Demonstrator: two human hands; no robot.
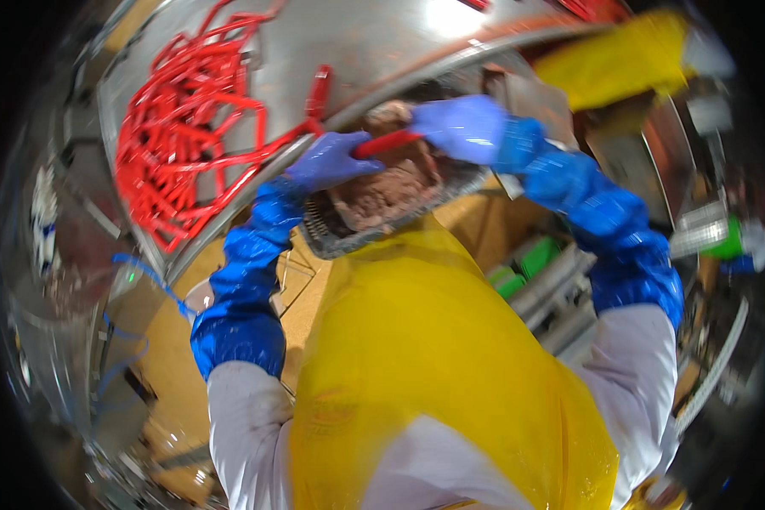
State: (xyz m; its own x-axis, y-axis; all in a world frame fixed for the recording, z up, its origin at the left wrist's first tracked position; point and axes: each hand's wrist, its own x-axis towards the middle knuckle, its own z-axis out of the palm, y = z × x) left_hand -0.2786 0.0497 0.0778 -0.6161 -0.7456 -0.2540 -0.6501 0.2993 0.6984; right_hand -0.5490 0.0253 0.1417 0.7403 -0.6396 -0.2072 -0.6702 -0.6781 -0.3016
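My left hand, in a purple glove, is closed around the left end of a red sausage-like link. My right hand, gloved the same way, grips the other end, so the link stretches between them. Motion blurs the fingers of both. Beneath the hands is a dark grey tub with brownish ground meat inside. From my left hand a red strand leads back toward a tangled heap of red sausage links on the metal table.
The table's raised rim runs just beyond the tub. A yellow sheet-like thing is at the far right, above metal equipment. Green blocks lie low on the right beside metal rollers or pipes. A blue cord hangs at the left.
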